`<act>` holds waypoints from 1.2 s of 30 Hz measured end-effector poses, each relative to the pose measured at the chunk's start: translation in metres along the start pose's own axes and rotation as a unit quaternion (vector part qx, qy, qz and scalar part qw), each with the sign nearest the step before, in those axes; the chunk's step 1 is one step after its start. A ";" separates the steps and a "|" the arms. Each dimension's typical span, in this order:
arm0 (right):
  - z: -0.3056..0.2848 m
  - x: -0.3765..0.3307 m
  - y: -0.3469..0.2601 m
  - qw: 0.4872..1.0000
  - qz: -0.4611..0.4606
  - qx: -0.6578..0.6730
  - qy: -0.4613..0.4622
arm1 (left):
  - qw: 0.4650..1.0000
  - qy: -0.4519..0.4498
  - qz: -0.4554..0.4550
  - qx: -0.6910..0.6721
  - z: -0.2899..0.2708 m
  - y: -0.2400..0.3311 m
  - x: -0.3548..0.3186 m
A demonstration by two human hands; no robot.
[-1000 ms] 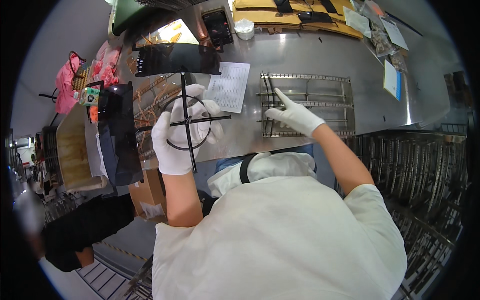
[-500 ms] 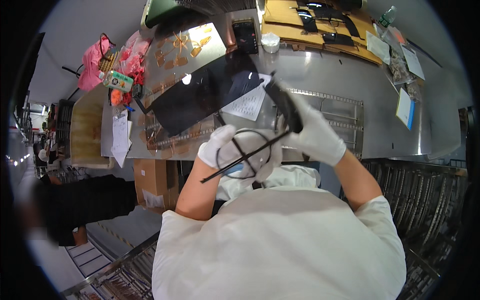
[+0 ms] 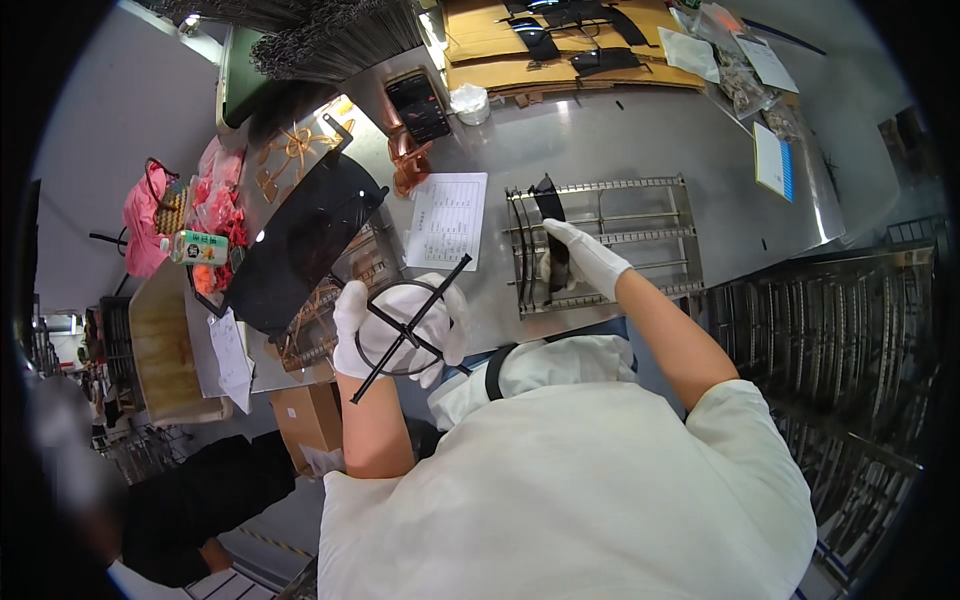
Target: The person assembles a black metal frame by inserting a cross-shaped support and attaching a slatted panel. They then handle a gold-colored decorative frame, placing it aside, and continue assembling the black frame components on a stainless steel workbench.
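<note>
A gloved left hand [image 3: 385,330] closes its grip around a black wire ring [image 3: 405,330] crossed by two thin black rods, fingers curled under the ring and thumb over its left rim, holding it flat and face-up just off the near edge of the steel counter [image 3: 640,130], close to the chest, seemingly so the cross can be looked over. The longer rod runs on a slant from near left to far right and sticks out past the glove at both ends.

To the right, the gloved right hand [image 3: 585,255] reaches over a metal rack [image 3: 605,240] lying on the counter, its fingers pinching a black strip [image 3: 552,225] that stands among the rack's cross-wires; the wires look set to keep such pieces upright and apart. The forearm comes in from the near right, clear of the ring.

Between the two hands lies a printed sheet [image 3: 448,218], within easy reading. Left of it a dark glossy panel [image 3: 300,240] tilts over a tray of copper-coloured parts [image 3: 300,160]. Farther off sit a phone [image 3: 418,103], a small white cup [image 3: 470,103] and cardboard sheets [image 3: 560,50] carrying more black pieces. At the far left are pink bags [image 3: 150,215] and a small green carton [image 3: 198,246].
</note>
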State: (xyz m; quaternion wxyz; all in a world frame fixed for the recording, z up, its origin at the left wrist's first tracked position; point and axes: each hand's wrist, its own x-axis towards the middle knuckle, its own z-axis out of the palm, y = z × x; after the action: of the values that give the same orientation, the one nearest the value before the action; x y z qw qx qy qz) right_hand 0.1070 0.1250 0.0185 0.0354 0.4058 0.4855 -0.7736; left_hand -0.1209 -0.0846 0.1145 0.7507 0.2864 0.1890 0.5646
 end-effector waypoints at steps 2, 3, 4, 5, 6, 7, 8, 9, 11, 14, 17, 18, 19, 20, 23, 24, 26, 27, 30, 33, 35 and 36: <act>0.010 -0.001 0.000 1.000 -0.001 -0.019 0.021 | 1.000 0.022 0.004 0.013 -0.002 0.002 -0.005; 0.013 -0.001 0.000 0.999 -0.002 -0.031 0.031 | 0.999 0.038 -0.006 0.031 -0.001 0.003 -0.008; 0.003 0.003 -0.004 0.995 0.026 -0.098 -0.002 | 0.997 0.053 -0.012 0.052 -0.001 0.002 -0.008; 0.002 0.001 -0.005 0.988 0.009 -0.151 0.027 | 0.995 0.068 -0.019 0.072 -0.001 0.001 -0.007; 0.005 -0.006 -0.011 0.978 -0.008 -0.203 0.055 | 0.992 0.083 -0.026 0.091 0.001 -0.001 -0.006; 0.007 -0.012 -0.014 0.963 -0.025 -0.254 0.083 | 0.993 0.098 -0.026 0.057 0.005 -0.005 -0.002; 0.018 -0.014 -0.019 0.919 -0.057 -0.371 0.122 | 0.993 0.113 -0.026 0.024 0.012 -0.007 0.003; 0.030 -0.018 -0.025 0.850 -0.076 -0.493 0.168 | 0.992 0.116 -0.051 0.027 0.009 -0.009 0.007; 0.043 -0.027 -0.039 0.771 -0.101 -0.581 0.240 | 0.989 0.101 -0.109 0.012 0.004 -0.012 0.018; 0.029 -0.046 -0.050 0.717 -0.308 -0.572 0.253 | 0.981 0.089 -0.168 -0.024 -0.004 -0.024 0.033; 0.046 -0.084 -0.086 0.608 -0.509 -0.569 0.217 | 0.943 0.033 -0.330 0.011 -0.004 -0.022 0.051; 0.053 -0.089 -0.085 0.605 -0.553 -0.537 0.199 | 0.915 -0.003 -0.395 0.080 -0.006 -0.023 0.058; 0.066 -0.107 -0.091 0.795 -0.349 -0.475 0.143 | 0.918 0.034 -0.381 0.102 0.006 -0.014 0.057; 0.061 -0.102 -0.079 0.822 -0.367 -0.433 0.038 | 0.920 0.072 -0.365 0.122 0.018 -0.008 0.055; 0.051 -0.107 -0.072 0.960 -0.200 -0.190 -0.042 | 0.868 -0.071 -0.302 0.388 0.017 0.019 0.053; 0.033 -0.101 -0.067 0.975 -0.188 -0.114 0.020 | 0.861 -0.096 -0.230 0.443 0.003 0.020 0.041; 0.005 -0.092 -0.047 0.986 -0.146 -0.004 0.075 | 0.951 0.190 -0.051 0.237 -0.059 0.023 -0.005; -0.006 -0.085 -0.035 0.991 -0.118 0.024 0.064 | 0.900 0.383 0.207 0.006 -0.106 0.025 -0.042; -0.010 -0.046 0.007 0.982 -0.154 -0.001 0.108 | 0.837 0.114 0.503 -0.179 0.048 0.092 0.055; -0.005 -0.027 0.002 0.996 0.005 0.060 0.066 | 0.828 0.075 0.556 -0.010 0.100 0.094 0.111; 0.016 -0.031 -0.011 0.997 0.045 0.037 0.048 | 0.809 0.094 0.517 0.263 0.110 0.080 0.160; 0.014 -0.030 -0.006 0.998 0.018 -0.011 0.067 | 0.771 0.081 0.476 0.414 0.110 0.073 0.178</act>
State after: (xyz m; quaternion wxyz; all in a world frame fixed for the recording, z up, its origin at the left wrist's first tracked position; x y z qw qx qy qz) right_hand 0.1162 0.1075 0.0458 0.0210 0.4653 0.4877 -0.7383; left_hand -0.0559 0.0761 0.2528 0.1761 0.5760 0.3045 0.7379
